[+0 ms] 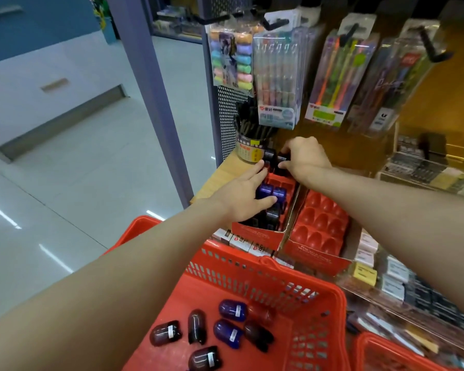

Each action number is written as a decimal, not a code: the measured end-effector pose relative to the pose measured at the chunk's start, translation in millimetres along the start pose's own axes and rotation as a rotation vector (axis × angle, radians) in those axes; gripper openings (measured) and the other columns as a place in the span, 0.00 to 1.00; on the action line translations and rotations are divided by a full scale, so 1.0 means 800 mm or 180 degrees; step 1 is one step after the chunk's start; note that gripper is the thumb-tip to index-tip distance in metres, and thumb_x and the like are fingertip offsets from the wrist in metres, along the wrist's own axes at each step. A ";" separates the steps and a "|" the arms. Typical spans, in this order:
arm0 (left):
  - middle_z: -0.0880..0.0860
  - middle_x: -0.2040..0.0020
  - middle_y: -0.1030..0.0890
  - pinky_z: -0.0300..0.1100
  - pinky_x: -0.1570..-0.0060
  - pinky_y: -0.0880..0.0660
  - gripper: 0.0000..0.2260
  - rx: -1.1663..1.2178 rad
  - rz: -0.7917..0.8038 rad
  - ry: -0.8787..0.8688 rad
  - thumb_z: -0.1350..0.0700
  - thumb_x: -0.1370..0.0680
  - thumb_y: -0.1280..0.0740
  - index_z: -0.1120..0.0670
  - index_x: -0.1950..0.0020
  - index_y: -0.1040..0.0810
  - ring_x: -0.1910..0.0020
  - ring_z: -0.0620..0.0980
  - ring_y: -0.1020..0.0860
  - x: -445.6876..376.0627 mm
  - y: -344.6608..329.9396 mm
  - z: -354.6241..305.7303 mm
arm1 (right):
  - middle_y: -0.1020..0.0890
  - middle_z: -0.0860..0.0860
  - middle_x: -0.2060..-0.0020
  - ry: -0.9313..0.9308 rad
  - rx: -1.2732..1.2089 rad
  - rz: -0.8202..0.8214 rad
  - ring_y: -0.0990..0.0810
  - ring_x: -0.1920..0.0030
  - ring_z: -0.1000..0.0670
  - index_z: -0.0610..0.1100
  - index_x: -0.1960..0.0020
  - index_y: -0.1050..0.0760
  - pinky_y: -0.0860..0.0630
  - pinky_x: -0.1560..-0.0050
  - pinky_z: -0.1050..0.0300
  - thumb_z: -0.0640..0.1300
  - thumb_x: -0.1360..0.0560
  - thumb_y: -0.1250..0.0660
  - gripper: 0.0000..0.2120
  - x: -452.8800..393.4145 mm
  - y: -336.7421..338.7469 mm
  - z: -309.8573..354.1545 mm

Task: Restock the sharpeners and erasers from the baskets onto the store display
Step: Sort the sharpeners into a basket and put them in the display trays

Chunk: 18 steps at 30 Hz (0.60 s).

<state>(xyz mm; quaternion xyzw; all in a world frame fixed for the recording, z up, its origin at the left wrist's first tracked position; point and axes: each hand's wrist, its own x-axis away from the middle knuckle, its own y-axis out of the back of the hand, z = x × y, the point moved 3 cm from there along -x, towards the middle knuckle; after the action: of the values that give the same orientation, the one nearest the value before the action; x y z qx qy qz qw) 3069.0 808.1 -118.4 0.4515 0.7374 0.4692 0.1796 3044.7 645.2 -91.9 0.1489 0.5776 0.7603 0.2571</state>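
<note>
Steadying the left display box (255,232) on the shelf, our left hand (245,195) lies flat over blue sharpeners (272,190), fingers straight, while our right hand (303,156) pinches a black sharpener (281,159) into a back slot. More wait in the basket (306,290).

Both your bare forearms reach forward over the red basket (252,266); your left hand (245,195) lies flat beyond its far rim, fingers straight, thumb spread; your right hand (304,156), farther beyond that rim, curls and pinches a dark sharpener (281,159).
</note>
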 end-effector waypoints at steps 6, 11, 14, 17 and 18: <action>0.52 0.21 0.45 0.43 0.24 0.49 0.29 0.0041 -0.0474 -0.0114 0.43 0.19 0.41 0.55 0.22 0.42 0.22 0.50 0.47 0.029 0.001 -0.015 | 0.29 0.41 0.35 0.0294 0.0041 0.0014 0.31 0.34 0.40 0.39 0.32 0.29 0.31 0.36 0.50 0.41 0.22 0.37 0.19 0.041 0.026 0.019; 0.50 0.47 0.23 0.40 0.45 0.31 0.09 0.0331 -0.1732 -0.0557 0.54 0.23 0.36 0.55 0.46 0.21 0.46 0.47 0.27 0.152 -0.035 -0.002 | 0.18 0.55 0.62 0.0232 -0.1673 -0.0725 0.23 0.63 0.62 0.46 0.56 0.17 0.30 0.57 0.71 0.37 0.28 0.36 0.10 0.206 0.034 0.025; 0.47 0.58 0.24 0.40 0.52 0.30 0.03 0.0267 -0.1058 -0.0181 0.57 0.27 0.34 0.53 0.55 0.21 0.56 0.45 0.27 0.201 -0.093 0.036 | 0.22 0.60 0.72 -0.0426 -0.1915 0.0259 0.24 0.69 0.65 0.48 0.63 0.18 0.32 0.61 0.77 0.38 0.29 0.34 0.09 0.294 -0.047 0.010; 0.45 0.61 0.23 0.41 0.57 0.28 0.05 0.0339 0.0066 0.0530 0.60 0.28 0.33 0.51 0.56 0.21 0.60 0.48 0.24 0.229 -0.156 0.083 | 0.16 0.51 0.58 -0.1194 -0.1842 0.1658 0.17 0.54 0.51 0.50 0.56 0.20 0.23 0.45 0.58 0.39 0.28 0.34 0.08 0.332 -0.148 -0.007; 0.46 0.61 0.22 0.39 0.58 0.29 0.05 0.0404 0.0282 0.0734 0.61 0.28 0.33 0.52 0.56 0.20 0.60 0.49 0.23 0.237 -0.173 0.095 | 0.16 0.48 0.50 -0.1296 -0.1532 0.2003 0.18 0.47 0.47 0.49 0.48 0.21 0.25 0.42 0.57 0.41 0.27 0.33 0.08 0.337 -0.169 -0.010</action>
<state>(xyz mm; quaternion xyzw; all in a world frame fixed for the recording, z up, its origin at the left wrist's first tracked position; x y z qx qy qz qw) 2952.4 985.6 -244.5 0.4372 0.7607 0.4779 0.0438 2847.9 818.1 -242.4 0.4000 0.2484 0.8695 0.1490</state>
